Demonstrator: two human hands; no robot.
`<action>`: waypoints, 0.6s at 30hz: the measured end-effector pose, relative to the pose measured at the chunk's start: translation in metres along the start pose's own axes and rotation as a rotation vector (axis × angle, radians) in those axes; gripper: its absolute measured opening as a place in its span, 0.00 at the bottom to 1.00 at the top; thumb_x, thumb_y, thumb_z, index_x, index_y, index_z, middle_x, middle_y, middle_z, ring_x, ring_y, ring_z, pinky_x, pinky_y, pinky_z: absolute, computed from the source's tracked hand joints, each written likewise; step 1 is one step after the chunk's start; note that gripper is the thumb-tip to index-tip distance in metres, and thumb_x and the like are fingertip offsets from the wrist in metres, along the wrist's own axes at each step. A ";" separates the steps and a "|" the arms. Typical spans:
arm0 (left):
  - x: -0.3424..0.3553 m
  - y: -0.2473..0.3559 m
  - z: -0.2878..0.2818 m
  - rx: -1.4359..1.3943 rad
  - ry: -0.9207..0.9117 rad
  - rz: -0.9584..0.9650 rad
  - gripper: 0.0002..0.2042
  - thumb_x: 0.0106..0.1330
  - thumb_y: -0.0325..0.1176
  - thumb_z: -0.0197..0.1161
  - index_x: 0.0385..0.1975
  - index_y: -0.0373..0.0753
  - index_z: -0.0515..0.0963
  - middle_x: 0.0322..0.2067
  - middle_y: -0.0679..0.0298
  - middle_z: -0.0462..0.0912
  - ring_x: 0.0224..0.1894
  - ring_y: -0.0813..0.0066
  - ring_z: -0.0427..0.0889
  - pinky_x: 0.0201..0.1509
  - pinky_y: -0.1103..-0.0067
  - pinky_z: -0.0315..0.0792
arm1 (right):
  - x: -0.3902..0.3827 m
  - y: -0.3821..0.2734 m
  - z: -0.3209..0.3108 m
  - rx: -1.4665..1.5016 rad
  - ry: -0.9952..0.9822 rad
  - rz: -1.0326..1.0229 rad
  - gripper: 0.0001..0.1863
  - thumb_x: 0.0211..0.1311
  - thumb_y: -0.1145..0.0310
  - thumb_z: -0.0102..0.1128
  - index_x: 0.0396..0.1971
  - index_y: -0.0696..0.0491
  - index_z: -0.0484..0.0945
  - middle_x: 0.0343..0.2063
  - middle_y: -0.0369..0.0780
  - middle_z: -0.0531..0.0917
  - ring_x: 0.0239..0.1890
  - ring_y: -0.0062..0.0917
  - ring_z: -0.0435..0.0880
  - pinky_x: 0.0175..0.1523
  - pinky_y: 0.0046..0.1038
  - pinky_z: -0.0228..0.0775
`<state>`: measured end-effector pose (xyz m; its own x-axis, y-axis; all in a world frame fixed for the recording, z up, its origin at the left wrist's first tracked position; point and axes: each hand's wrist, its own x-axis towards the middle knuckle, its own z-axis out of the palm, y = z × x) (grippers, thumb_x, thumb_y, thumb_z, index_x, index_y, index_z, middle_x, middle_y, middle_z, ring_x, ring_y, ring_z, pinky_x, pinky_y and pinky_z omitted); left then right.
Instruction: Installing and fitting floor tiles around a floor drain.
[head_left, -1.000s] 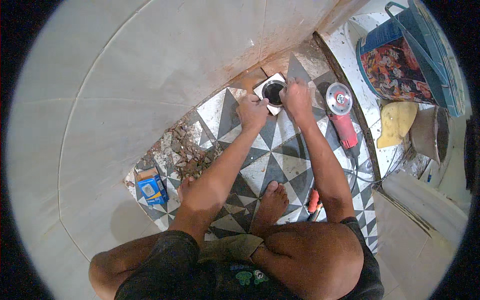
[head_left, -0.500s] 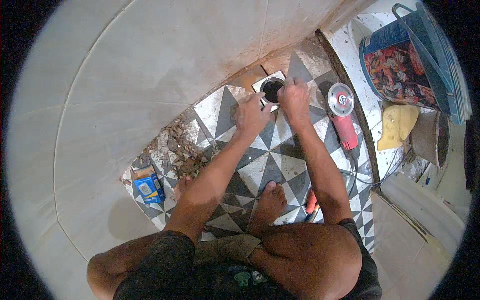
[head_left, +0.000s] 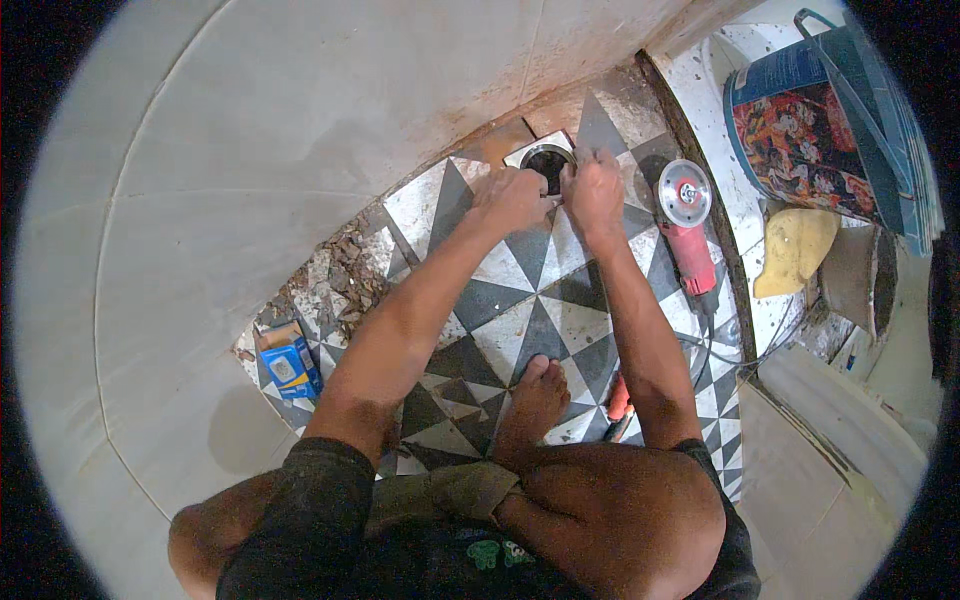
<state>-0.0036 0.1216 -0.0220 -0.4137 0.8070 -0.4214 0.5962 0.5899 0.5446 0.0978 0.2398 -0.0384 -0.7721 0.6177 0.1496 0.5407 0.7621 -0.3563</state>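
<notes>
Floor drain (head_left: 545,149), a square whitish piece with a metal ring around a dark round hole, sits right at the fingertips, pretty much between the two grips. Left grip (head_left: 512,198) has its fingers curled in at the drain's near left side, and right grip (head_left: 595,195) is bent over the ring's right side. Can't tell if either one's actually pinching it, fingertips are mostly hidden. Just right of the right grip there's a red angle grinder (head_left: 687,240) lying on the grey-and-white triangle tiles (head_left: 541,335), and farther right a blue bucket (head_left: 800,125). Down-left of the left grip it's broken rubble (head_left: 345,280), then a small blue box (head_left: 289,368) past that, closer to the body.
</notes>
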 end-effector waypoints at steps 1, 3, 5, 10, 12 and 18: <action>0.001 -0.001 -0.001 -0.002 -0.002 -0.002 0.15 0.59 0.47 0.64 0.39 0.45 0.84 0.37 0.51 0.85 0.42 0.50 0.84 0.48 0.61 0.76 | -0.001 0.000 -0.003 0.045 0.001 0.005 0.11 0.55 0.68 0.62 0.35 0.59 0.80 0.32 0.52 0.79 0.39 0.47 0.79 0.50 0.43 0.71; 0.001 -0.002 0.000 0.042 -0.012 0.035 0.14 0.59 0.47 0.64 0.38 0.46 0.84 0.38 0.53 0.85 0.43 0.50 0.84 0.49 0.60 0.76 | -0.013 0.005 -0.011 0.076 0.061 0.015 0.11 0.56 0.68 0.62 0.35 0.59 0.80 0.32 0.52 0.79 0.39 0.47 0.80 0.48 0.43 0.72; 0.002 -0.004 0.002 0.043 -0.017 0.007 0.14 0.59 0.47 0.64 0.38 0.46 0.84 0.38 0.52 0.85 0.43 0.51 0.84 0.49 0.60 0.76 | -0.029 0.003 -0.020 0.110 0.124 0.023 0.10 0.56 0.68 0.61 0.35 0.59 0.80 0.33 0.52 0.79 0.38 0.46 0.80 0.47 0.42 0.72; 0.008 -0.009 0.007 0.048 -0.039 0.033 0.15 0.59 0.47 0.64 0.38 0.44 0.84 0.39 0.53 0.85 0.44 0.52 0.84 0.49 0.61 0.76 | -0.074 -0.007 -0.042 0.309 0.007 0.219 0.07 0.58 0.69 0.61 0.33 0.57 0.81 0.32 0.50 0.80 0.33 0.46 0.81 0.41 0.41 0.73; 0.011 -0.004 0.007 0.030 -0.077 0.020 0.15 0.59 0.47 0.64 0.38 0.44 0.84 0.39 0.53 0.85 0.43 0.52 0.84 0.49 0.61 0.75 | -0.087 -0.002 -0.042 0.344 -0.048 0.268 0.08 0.58 0.68 0.62 0.33 0.56 0.81 0.30 0.49 0.80 0.32 0.44 0.81 0.40 0.39 0.74; 0.022 0.008 0.002 0.089 -0.102 -0.018 0.17 0.60 0.50 0.63 0.35 0.42 0.85 0.38 0.52 0.85 0.44 0.52 0.84 0.50 0.61 0.75 | -0.103 -0.012 -0.046 0.403 -0.105 0.326 0.08 0.58 0.68 0.62 0.34 0.56 0.81 0.30 0.49 0.81 0.32 0.44 0.82 0.40 0.38 0.75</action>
<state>-0.0060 0.1442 -0.0284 -0.3554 0.7872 -0.5041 0.6501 0.5956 0.4718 0.1866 0.1759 -0.0076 -0.6259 0.7716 -0.1138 0.6027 0.3859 -0.6984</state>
